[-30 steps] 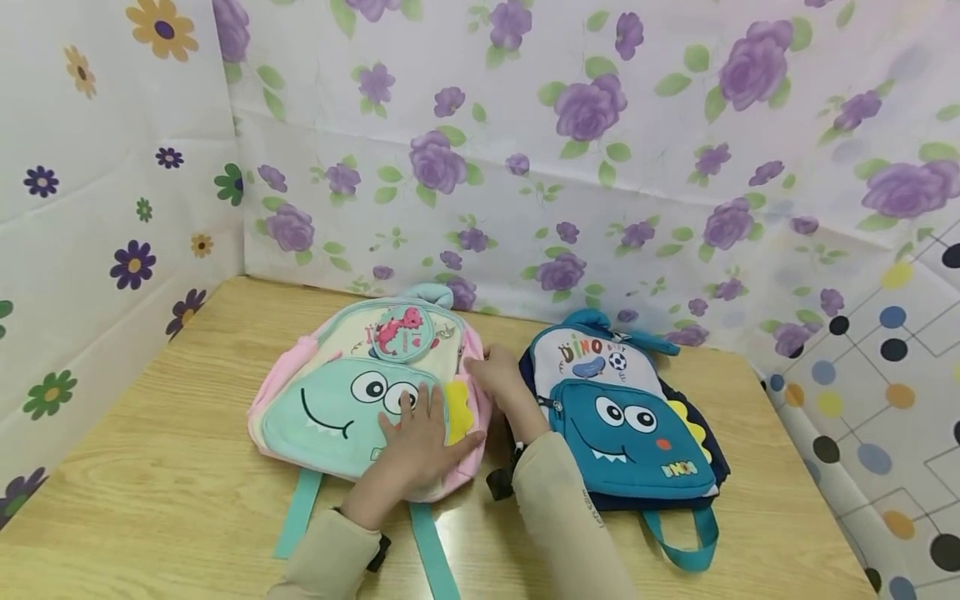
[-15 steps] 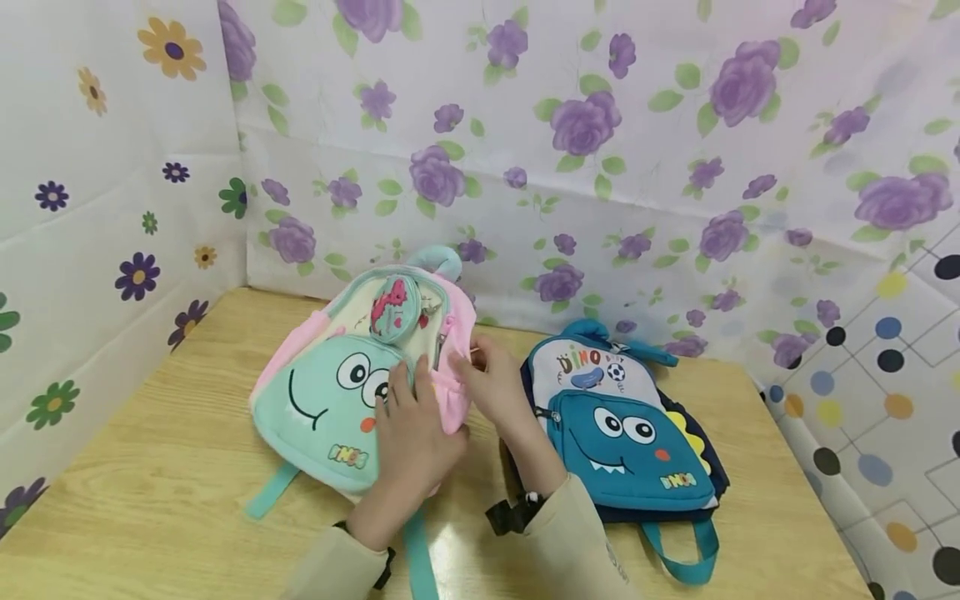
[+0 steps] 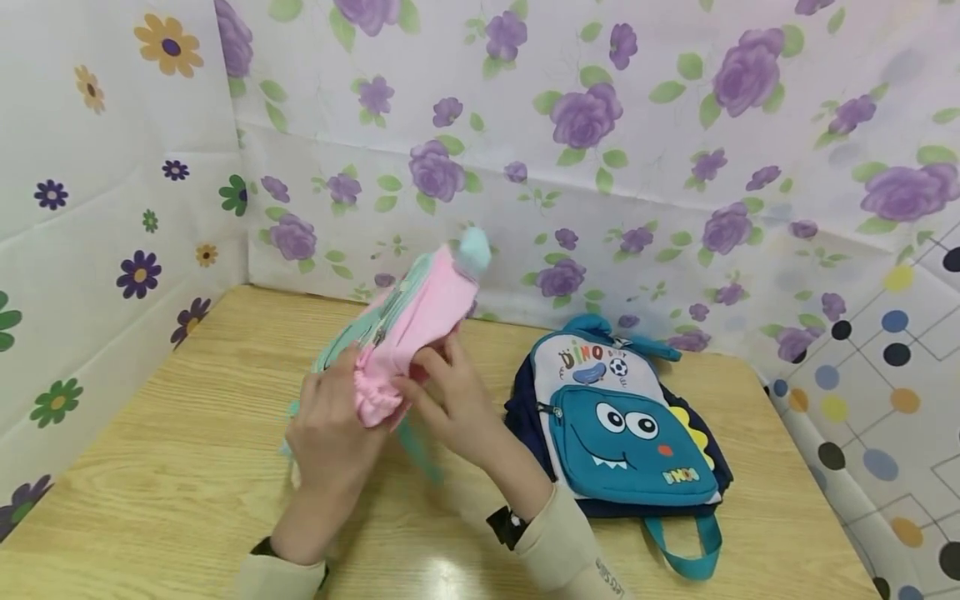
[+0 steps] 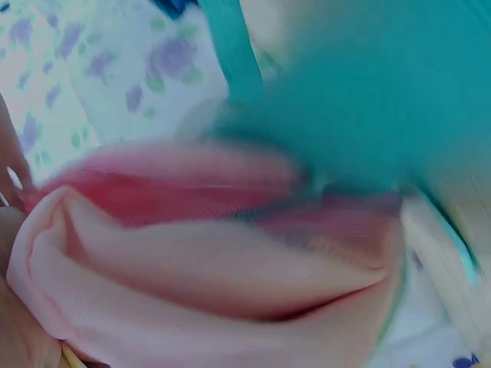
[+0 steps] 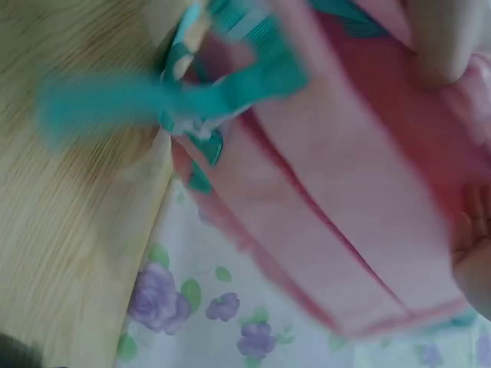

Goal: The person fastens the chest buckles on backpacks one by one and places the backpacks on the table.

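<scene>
A small pink and mint-green backpack (image 3: 427,325) is tipped up between both hands, its pink side panel facing me. My left hand (image 3: 333,425) grips the backpack's front beside the gathered pink side pocket (image 3: 377,392). On the other side, my right hand (image 3: 465,408) holds the pink fabric at the back edge between thumb and fingers. In the left wrist view, the pink fabric (image 4: 192,299) shows folds and a teal part is blurred. The right wrist view has the pink panel (image 5: 322,176) and a teal strap (image 5: 115,100). The bag's front is mostly hidden.
A blue dinosaur backpack (image 3: 637,433) lies face up on the wooden table (image 3: 150,450), to the right of my right hand. Its strap loop (image 3: 690,550) points toward me. Flower-patterned cloth (image 3: 510,167) hangs behind the table, with more patterned cloth at both sides.
The pink backpack has gone from lying face up to being lifted and turned onto its edge. My left hand has moved left along its front; the right hand now holds its back edge.
</scene>
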Demonstrator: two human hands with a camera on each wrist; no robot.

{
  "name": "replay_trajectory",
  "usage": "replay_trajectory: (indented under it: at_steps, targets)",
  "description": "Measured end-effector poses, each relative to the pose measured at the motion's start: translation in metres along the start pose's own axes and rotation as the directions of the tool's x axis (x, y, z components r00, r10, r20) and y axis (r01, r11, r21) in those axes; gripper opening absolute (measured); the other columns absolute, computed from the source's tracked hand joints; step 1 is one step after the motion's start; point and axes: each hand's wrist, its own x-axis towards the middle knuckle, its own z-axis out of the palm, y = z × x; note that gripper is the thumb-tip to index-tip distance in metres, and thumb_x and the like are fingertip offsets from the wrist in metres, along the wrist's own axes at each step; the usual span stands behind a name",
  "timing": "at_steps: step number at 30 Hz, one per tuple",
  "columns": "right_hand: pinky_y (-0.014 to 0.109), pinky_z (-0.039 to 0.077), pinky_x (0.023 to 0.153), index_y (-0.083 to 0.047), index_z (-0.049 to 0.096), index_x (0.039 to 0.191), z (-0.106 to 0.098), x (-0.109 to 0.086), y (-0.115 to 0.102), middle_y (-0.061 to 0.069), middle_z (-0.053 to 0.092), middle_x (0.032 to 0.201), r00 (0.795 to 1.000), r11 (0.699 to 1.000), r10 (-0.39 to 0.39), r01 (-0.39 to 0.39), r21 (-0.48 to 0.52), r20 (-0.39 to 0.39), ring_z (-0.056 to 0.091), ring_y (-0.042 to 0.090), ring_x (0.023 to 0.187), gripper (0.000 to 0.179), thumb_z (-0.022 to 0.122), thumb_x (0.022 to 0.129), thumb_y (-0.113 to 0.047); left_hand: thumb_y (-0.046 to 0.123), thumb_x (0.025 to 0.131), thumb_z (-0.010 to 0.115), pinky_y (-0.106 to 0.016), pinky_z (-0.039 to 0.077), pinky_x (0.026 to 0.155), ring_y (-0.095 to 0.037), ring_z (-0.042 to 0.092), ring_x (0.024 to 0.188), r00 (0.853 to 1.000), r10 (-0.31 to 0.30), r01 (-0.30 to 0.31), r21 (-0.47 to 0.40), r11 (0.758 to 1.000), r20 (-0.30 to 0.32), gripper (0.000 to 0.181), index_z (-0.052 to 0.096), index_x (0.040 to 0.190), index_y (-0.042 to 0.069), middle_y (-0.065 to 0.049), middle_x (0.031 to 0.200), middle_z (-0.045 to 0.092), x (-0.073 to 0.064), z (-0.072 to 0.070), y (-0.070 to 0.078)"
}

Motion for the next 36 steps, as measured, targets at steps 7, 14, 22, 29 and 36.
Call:
replay_trajectory:
  at_steps: [7, 14, 22, 29, 36]
  targets:
    - [0.035, 0.043, 0.092, -0.006, 0.055, 0.116, -0.002, -0.003, -0.001, 0.016, 0.047, 0.121, 0.969, 0.983, -0.181, 0.181, -0.015, -0.168, 0.049, 0.027, 0.110, 0.032, 0.062, 0.090, -0.024, 0.025, 0.077, 0.064, -0.045, 0.048, 0.056, -0.034, 0.059, 0.069, 0.974, -0.108, 0.076, -0.160, 0.984, -0.201, 0.032, 0.064, 0.089, -0.004, -0.018, 0.082, 0.062, 0.010, -0.009, -0.023]
    - [0.045, 0.030, 0.104, 0.000, 0.040, 0.132, -0.016, -0.011, 0.023, 0.015, 0.040, 0.139, 0.947, 0.985, 0.103, -0.053, 0.166, -0.306, 0.037, 0.034, 0.128, 0.057, 0.064, 0.089, -0.028, 0.011, 0.064, 0.061, -0.012, 0.039, 0.075, -0.024, 0.057, 0.070, 0.941, -0.262, 0.165, -0.386, 0.908, -0.214, 0.030, 0.065, 0.086, -0.009, -0.023, 0.075, 0.061, 0.024, -0.030, -0.033]
    - [0.051, 0.010, 0.112, -0.021, 0.009, 0.150, -0.030, -0.018, 0.045, 0.001, 0.013, 0.154, 0.843, 0.790, 0.524, -0.426, 0.442, -0.123, 0.015, 0.021, 0.141, 0.061, 0.043, 0.099, -0.020, -0.001, 0.059, 0.057, -0.013, 0.038, 0.066, 0.004, 0.052, 0.069, 0.950, -0.289, 0.183, -0.536, 0.824, -0.120, 0.027, 0.062, 0.082, -0.015, 0.014, 0.077, 0.060, 0.039, -0.060, -0.033]
    - [0.046, 0.009, 0.114, -0.015, -0.003, 0.149, -0.022, -0.028, 0.059, 0.005, 0.000, 0.155, 0.783, 0.573, 0.621, -0.484, 0.661, 0.035, 0.003, 0.022, 0.142, 0.052, 0.022, 0.105, -0.027, -0.007, 0.055, 0.061, -0.011, 0.041, 0.064, 0.006, 0.057, 0.066, 0.960, -0.275, 0.178, -0.641, 0.746, -0.054, 0.022, 0.064, 0.076, -0.013, 0.019, 0.078, 0.064, 0.044, -0.071, -0.032]
    - [0.043, 0.034, 0.104, -0.014, 0.025, 0.142, -0.026, -0.044, 0.052, 0.012, 0.038, 0.138, 0.717, 0.522, 0.683, -0.614, 0.592, 0.141, 0.042, 0.025, 0.120, 0.050, 0.043, 0.099, -0.032, -0.018, 0.055, 0.049, -0.010, 0.040, 0.050, 0.000, 0.050, 0.050, 0.897, -0.407, 0.372, -0.791, 0.485, 0.172, 0.036, 0.066, 0.068, 0.012, 0.009, 0.059, 0.059, 0.050, -0.080, -0.046]
